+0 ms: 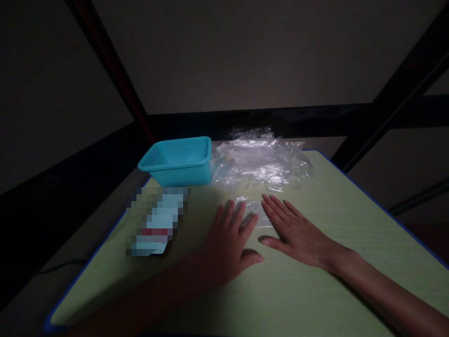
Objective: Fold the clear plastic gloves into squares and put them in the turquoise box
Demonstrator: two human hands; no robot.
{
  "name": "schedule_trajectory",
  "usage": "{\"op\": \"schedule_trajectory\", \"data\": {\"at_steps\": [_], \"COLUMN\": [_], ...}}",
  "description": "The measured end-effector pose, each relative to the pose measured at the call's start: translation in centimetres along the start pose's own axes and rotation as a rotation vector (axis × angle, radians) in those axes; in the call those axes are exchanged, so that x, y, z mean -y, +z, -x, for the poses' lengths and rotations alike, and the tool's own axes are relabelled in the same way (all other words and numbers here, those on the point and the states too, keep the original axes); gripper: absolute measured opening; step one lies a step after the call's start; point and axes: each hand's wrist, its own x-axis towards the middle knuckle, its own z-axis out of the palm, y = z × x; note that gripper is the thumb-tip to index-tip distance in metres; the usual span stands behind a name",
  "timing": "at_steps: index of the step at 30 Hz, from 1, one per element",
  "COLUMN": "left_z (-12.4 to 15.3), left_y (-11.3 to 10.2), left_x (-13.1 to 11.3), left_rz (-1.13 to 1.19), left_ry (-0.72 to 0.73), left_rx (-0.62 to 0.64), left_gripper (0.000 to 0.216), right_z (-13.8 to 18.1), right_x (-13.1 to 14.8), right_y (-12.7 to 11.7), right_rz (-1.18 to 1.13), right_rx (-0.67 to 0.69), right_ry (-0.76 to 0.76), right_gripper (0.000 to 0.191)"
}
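A small clear plastic bag [264, 222] lies flat on the table, partly covered by my hands. My left hand [229, 241] is over its left side, palm down with the fingers spread. On the other side my right hand [293, 229] lies flat, fingers stretched out and fingertips on or beside the bag's right part. Neither hand grips anything. Just beyond them rests a loose pile of crinkled clear plastic bags [259, 161].
A turquoise plastic basin [182, 174] stands at the back left, beside the bag pile. Nearer on the left lies a phone-like device [159, 229], its screen pixelated. The pale green table [351, 234] has a blue edge; dark walls stand behind it.
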Motion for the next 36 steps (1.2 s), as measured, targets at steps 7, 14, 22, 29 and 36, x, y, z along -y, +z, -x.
{"op": "schedule_trajectory", "data": {"at_steps": [7, 14, 22, 29, 36], "left_z": [-3.8, -4.4, -3.3, -2.1, -1.8], "left_y": [1.3, 2.3, 2.8, 2.4, 2.2], "left_x": [-3.6, -2.6, -1.1, 1.3, 1.7], "left_rz": [0.038, 0.033, -0.06, -0.035, -0.013], "left_ry": [0.057, 0.001, -0.076, -0.121, -0.113], "left_rx": [-0.124, -0.111, -0.115, -0.116, -0.126], "left_gripper": [0.089, 0.101, 0.096, 0.083, 0.077], "right_z": [0.3, 0.5, 0.5, 0.2, 0.2], "right_x": [-0.9, -1.3, -1.1, -0.3, -0.4], "right_y": [0.8, 1.4, 1.2, 0.6, 0.4], "right_rz": [0.019, 0.046, 0.044, 0.002, -0.007], "right_rx": [-0.026, -0.084, -0.101, -0.063, -0.044], "right_ry": [-0.072, -0.115, -0.114, -0.017, -0.011], "right_gripper": [0.077, 0.074, 0.087, 0.082, 0.082]}}
